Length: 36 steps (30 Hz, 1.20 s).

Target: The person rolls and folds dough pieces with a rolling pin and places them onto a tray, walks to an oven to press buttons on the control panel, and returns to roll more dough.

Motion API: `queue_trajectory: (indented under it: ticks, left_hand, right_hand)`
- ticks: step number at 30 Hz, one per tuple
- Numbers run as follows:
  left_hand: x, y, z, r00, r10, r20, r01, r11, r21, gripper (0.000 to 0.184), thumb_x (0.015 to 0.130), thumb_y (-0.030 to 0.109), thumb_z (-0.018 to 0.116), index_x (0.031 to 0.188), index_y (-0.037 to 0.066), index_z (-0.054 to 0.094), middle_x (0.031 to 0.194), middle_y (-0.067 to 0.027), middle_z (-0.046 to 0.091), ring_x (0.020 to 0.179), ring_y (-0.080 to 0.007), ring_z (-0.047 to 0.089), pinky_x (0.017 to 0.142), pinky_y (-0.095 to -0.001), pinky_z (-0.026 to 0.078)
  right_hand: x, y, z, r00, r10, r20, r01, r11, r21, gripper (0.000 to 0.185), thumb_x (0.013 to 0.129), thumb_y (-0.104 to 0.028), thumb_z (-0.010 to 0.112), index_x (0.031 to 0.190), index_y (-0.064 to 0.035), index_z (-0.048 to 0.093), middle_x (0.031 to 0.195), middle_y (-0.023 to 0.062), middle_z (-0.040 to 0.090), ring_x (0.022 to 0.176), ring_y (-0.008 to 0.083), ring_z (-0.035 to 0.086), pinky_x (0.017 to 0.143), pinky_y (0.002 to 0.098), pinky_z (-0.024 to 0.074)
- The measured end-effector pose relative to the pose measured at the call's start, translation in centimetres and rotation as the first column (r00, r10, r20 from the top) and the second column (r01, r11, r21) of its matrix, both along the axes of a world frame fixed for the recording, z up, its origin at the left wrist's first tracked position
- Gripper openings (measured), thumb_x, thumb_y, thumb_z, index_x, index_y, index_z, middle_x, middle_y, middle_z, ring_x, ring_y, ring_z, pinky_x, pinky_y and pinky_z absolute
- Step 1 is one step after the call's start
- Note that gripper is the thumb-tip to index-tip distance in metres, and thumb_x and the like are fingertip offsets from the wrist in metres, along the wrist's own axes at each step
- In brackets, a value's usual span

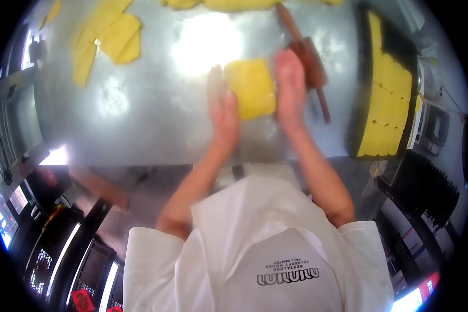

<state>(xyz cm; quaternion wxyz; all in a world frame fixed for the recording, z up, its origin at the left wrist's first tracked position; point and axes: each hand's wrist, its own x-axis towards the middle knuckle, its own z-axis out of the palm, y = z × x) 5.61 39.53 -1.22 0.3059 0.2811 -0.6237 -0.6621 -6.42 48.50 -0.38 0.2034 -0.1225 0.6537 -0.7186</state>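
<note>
A squarish slab of yellow dough (250,89) lies flat on the metal work table (156,119), in front of me. My left hand (223,104) stands on edge along its left side, fingers stretched out and slightly blurred. Along the right side, my right hand (290,86) is also held straight with the fingers extended. Both palms face the dough; the left is at its edge, and whether the right touches it I cannot tell. Just right of my right hand rests a reddish-brown rolling pin (311,62), lying at a slant.
Folded yellow dough sheets (120,39) lie at the upper left, and a long dough piece (239,4) along the far edge. A black tray (354,130) with rows of yellow dough pieces (387,104) stands at the right. Another person's arm (101,187) shows at the lower left.
</note>
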Motion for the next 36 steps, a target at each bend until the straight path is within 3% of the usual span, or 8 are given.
queue_trajectory:
  ticks: [8,12,15,17,24,27,30,36]
  left_hand:
    - [0.3,-0.1,0.6,0.991,0.006,0.137,-0.028,0.987,0.157,0.056,0.105,0.012,0.05,0.154,-0.007,0.03,0.158,-0.0196,0.037,0.146,-0.0288,0.037,0.121,-0.0403,0.03]
    - [-0.2,-3.6,-0.5,0.966,0.012,0.257,0.096,0.91,-0.404,0.053,0.1,0.008,0.057,0.149,-0.003,0.041,0.146,-0.0224,0.05,0.134,-0.0328,0.051,0.112,-0.0427,0.041]
    - [-3.0,-6.1,1.2,0.859,-0.012,0.512,0.34,0.761,-0.553,0.049,0.094,0.007,0.064,0.139,-0.002,0.051,0.128,-0.0253,0.061,0.119,-0.0389,0.059,0.1,-0.0451,0.047]
    - [-5.4,-6.8,3.3,0.747,-0.098,0.657,0.508,0.722,-0.47,0.044,0.089,0.009,0.069,0.13,-0.002,0.056,0.116,-0.0252,0.063,0.108,-0.0414,0.061,0.093,-0.047,0.049]
    - [-8.3,-8.0,3.3,0.474,-0.212,0.855,0.746,0.613,-0.261,0.036,0.081,0.02,0.078,0.107,0.002,0.061,0.093,-0.0216,0.065,0.091,-0.0408,0.062,0.08,-0.0499,0.051]
    - [-8.5,-7.6,3.6,0.527,-0.094,0.845,0.752,0.514,-0.412,0.033,0.084,0.023,0.078,0.103,0.003,0.061,0.089,-0.0219,0.067,0.086,-0.0389,0.066,0.076,-0.0485,0.052]
    - [-7.5,-6.7,3.2,0.588,-0.271,0.762,0.668,0.695,-0.268,0.029,0.087,0.024,0.076,0.098,0.002,0.061,0.086,-0.0197,0.069,0.079,-0.0363,0.068,0.072,-0.0439,0.053]
    - [-4.8,-6.1,4.1,0.807,-0.396,0.439,0.523,0.823,-0.221,0.021,0.09,0.016,0.074,0.096,0.001,0.06,0.086,-0.0166,0.068,0.075,-0.0309,0.066,0.071,-0.0353,0.053]
  right_hand:
    - [1.6,0.3,0.7,0.986,0.031,-0.163,-0.008,0.99,0.143,0.045,0.104,-0.009,0.049,0.146,0.0033,0.039,0.143,0.0137,0.05,0.135,0.0239,0.048,0.118,0.037,0.0334]
    - [0.5,0.8,2.0,0.992,-0.044,-0.119,0.064,0.984,0.166,0.038,0.103,-0.006,0.05,0.14,0.0024,0.046,0.137,0.0124,0.055,0.129,0.0218,0.053,0.113,0.0354,0.0386]
    - [-0.1,2.5,3.4,0.997,0.061,-0.035,-0.051,0.967,0.251,0.033,0.102,-0.003,0.051,0.134,0.0006,0.052,0.127,0.0109,0.062,0.118,0.0197,0.06,0.106,0.0331,0.0452]
    - [0.3,3.6,3.6,0.985,0.126,-0.114,-0.089,0.954,0.287,0.028,0.101,-0.002,0.053,0.129,-0.0008,0.058,0.115,0.0089,0.068,0.103,0.0169,0.067,0.094,0.0297,0.0516]
    - [0.6,7.5,3.7,0.993,-0.088,0.076,0.062,0.955,0.289,0.024,0.102,-0.003,0.054,0.126,-0.0007,0.06,0.108,0.0085,0.07,0.094,0.0137,0.066,0.087,0.0265,0.0527]
    - [1.0,8.4,3.7,0.986,-0.103,0.131,0.068,0.967,0.245,0.022,0.102,-0.003,0.054,0.123,-0.0006,0.062,0.104,0.0079,0.07,0.09,0.0124,0.065,0.084,0.026,0.0527]
    - [1.3,8.4,4.1,0.974,-0.1,0.202,0.055,0.975,0.216,0.021,0.102,-0.004,0.055,0.121,0.0002,0.062,0.103,0.0075,0.07,0.087,0.0116,0.064,0.082,0.0254,0.0525]
    - [1.3,8.0,5.5,0.891,-0.018,0.453,-0.074,0.98,0.184,0.024,0.103,-0.014,0.056,0.124,-0.0017,0.061,0.107,0.0085,0.071,0.09,0.0136,0.065,0.083,0.028,0.0529]
